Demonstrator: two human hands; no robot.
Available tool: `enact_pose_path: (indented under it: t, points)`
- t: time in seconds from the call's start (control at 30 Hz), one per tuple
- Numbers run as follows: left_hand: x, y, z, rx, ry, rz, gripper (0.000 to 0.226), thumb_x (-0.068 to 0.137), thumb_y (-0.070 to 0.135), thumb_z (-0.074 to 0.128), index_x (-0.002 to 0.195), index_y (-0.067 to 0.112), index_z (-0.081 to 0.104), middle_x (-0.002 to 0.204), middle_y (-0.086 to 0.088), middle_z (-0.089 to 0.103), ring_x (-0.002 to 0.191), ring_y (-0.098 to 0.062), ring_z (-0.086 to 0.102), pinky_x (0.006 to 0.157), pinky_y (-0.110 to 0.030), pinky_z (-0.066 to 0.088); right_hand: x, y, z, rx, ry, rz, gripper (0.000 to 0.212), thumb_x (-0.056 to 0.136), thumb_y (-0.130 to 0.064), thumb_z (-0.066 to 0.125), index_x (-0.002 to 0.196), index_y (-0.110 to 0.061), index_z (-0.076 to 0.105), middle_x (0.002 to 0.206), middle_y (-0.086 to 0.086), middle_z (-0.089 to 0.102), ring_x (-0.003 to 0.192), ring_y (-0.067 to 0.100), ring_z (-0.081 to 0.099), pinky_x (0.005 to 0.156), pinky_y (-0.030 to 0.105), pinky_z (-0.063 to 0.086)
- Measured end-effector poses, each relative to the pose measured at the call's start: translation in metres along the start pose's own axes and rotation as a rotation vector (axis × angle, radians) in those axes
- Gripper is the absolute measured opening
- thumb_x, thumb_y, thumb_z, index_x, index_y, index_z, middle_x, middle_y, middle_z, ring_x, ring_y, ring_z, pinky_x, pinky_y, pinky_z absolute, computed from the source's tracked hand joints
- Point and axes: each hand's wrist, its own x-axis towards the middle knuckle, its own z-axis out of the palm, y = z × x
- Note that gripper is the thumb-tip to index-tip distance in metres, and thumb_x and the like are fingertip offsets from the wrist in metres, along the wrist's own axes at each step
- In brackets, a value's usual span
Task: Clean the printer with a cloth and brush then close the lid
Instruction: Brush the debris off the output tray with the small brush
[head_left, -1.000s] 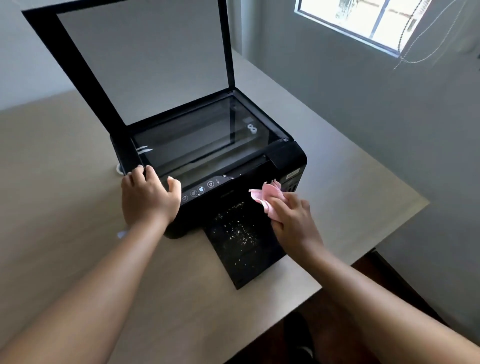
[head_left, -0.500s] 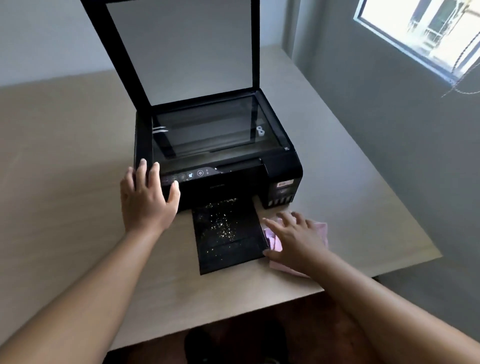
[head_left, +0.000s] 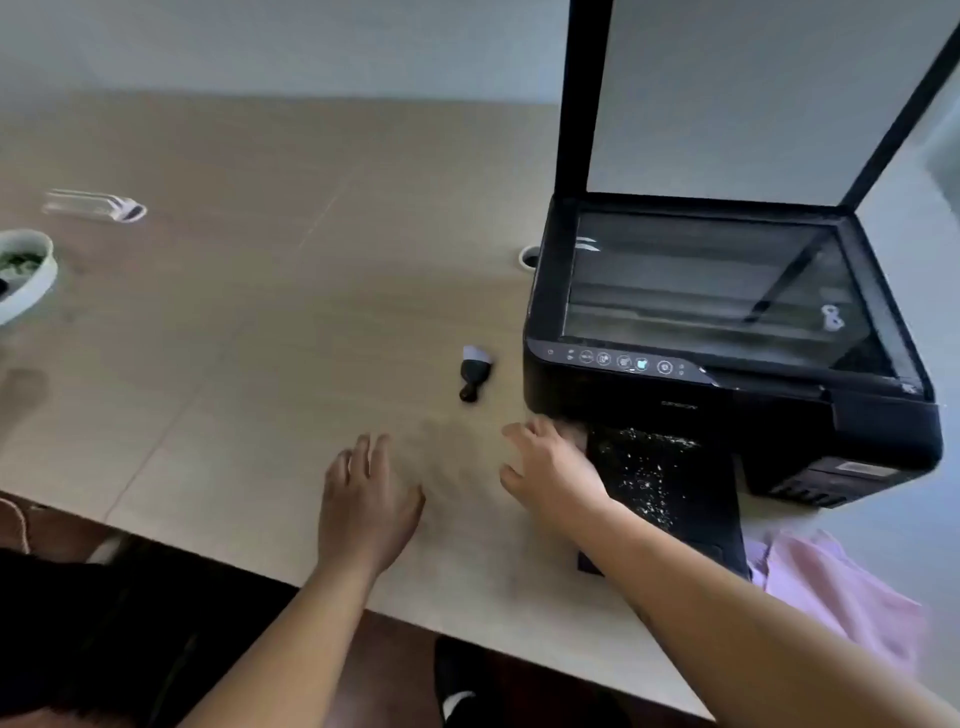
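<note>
Left hand (head_left: 363, 499) now off printer (head_left: 727, 410), right hand (head_left: 550, 467) off pink cloth (head_left: 841, 592), which lies by output tray (head_left: 670, 499); both fingers apart, empty, nr brush (head_left: 475, 371) on table (head_left: 260, 312); lid (head_left: 753, 93) up.

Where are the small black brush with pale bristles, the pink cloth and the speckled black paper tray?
Small black brush with pale bristles (head_left: 475, 373): head view, on its black body.
Pink cloth (head_left: 831, 587): head view, on its middle.
Speckled black paper tray (head_left: 655, 470): head view, on its dusty top.
</note>
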Motion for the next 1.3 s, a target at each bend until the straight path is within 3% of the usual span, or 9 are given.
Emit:
enact_pose_path:
  t: [0.1,0.27,0.43,0.67,0.73,0.9,1.07,1.2,1.3]
  points:
    - [0.001,-0.031,0.023,0.099,-0.132,0.051,0.079,0.089,0.057,0.014,0.148,0.006,0.027,0.152,-0.018,0.032,0.138,-0.039,0.031,0.111,-0.051,0.029,0.036,-0.023,0.024,-0.027,-0.022,0.036,0.049,0.089,-0.026,0.052,0.137,-0.021,0.041,0.129,0.008,0.038,0.115,0.031,0.044,0.086,0.037,0.048]
    - [0.016,-0.056,0.032,0.064,-0.113,0.142,0.073,0.086,0.054,0.036,0.144,0.011,0.042,0.147,-0.019,0.044,0.126,-0.042,0.047,0.103,-0.054,0.041,0.096,-0.047,0.045,-0.183,-0.028,0.148,0.052,0.092,-0.023,0.045,0.141,-0.029,0.031,0.128,0.013,0.035,0.108,0.034,0.044,0.075,0.035,0.040]
    - [0.020,-0.081,0.056,-0.012,-0.120,0.197,0.072,0.092,0.060,0.031,0.154,0.024,0.021,0.161,-0.009,0.019,0.144,-0.035,0.025,0.116,-0.049,0.019,0.127,-0.049,0.065,-0.134,-0.049,0.233,0.028,0.092,-0.024,0.047,0.119,-0.017,0.048,0.120,0.013,0.037,0.101,0.035,0.046,0.075,0.035,0.042]
    - [0.018,-0.086,0.064,-0.017,-0.079,0.218,0.072,0.091,0.056,0.035,0.151,0.017,0.030,0.159,-0.013,0.024,0.145,-0.037,0.022,0.117,-0.053,0.016,0.063,-0.052,0.059,-0.009,0.027,0.180,0.017,0.095,-0.011,0.040,0.111,-0.012,0.045,0.108,0.012,0.050,0.092,0.031,0.056,0.079,0.040,0.051]
    - [0.021,-0.085,0.066,-0.013,-0.092,0.187,0.074,0.089,0.055,0.034,0.150,0.013,0.032,0.158,-0.016,0.024,0.144,-0.041,0.022,0.116,-0.057,0.016,0.032,-0.047,0.047,-0.001,0.167,0.139,0.014,0.088,-0.006,0.051,0.102,-0.008,0.048,0.090,0.007,0.051,0.077,0.028,0.055,0.065,0.029,0.050]
    - [0.018,-0.023,0.073,-0.005,-0.154,0.340,0.079,0.089,0.057,0.029,0.151,0.008,0.027,0.160,-0.014,0.020,0.144,-0.044,0.018,0.115,-0.058,0.017,-0.039,-0.001,0.004,0.190,0.313,0.334,0.013,0.088,-0.013,0.055,0.098,-0.014,0.047,0.082,0.002,0.056,0.068,0.022,0.048,0.061,0.037,0.041]
    - [0.009,0.052,0.069,-0.045,-0.209,0.420,0.077,0.091,0.060,0.021,0.156,0.023,0.002,0.163,-0.006,-0.004,0.149,-0.033,-0.004,0.120,-0.052,-0.001,-0.080,0.058,-0.029,0.186,0.510,0.414,0.007,0.089,-0.017,0.060,0.091,-0.016,0.053,0.071,-0.003,0.056,0.062,0.006,0.050,0.052,0.016,0.034]
    - [0.021,0.099,0.029,-0.255,-0.007,0.441,0.067,0.093,0.048,0.033,0.148,0.010,0.030,0.156,-0.016,0.026,0.142,-0.037,0.026,0.117,-0.049,0.022,-0.098,0.101,-0.051,0.209,0.574,0.444,0.010,0.089,-0.018,0.061,0.086,-0.014,0.053,0.066,-0.003,0.053,0.060,0.015,0.048,0.053,0.025,0.033]
    - [0.040,0.124,-0.009,-0.410,0.236,0.436,0.067,0.096,0.043,0.039,0.145,-0.001,0.030,0.149,-0.025,0.032,0.137,-0.040,0.032,0.113,-0.048,0.029,-0.102,0.116,-0.058,0.223,0.552,0.370,0.007,0.089,-0.017,0.062,0.089,-0.013,0.056,0.073,-0.002,0.056,0.066,0.018,0.048,0.060,0.026,0.029]
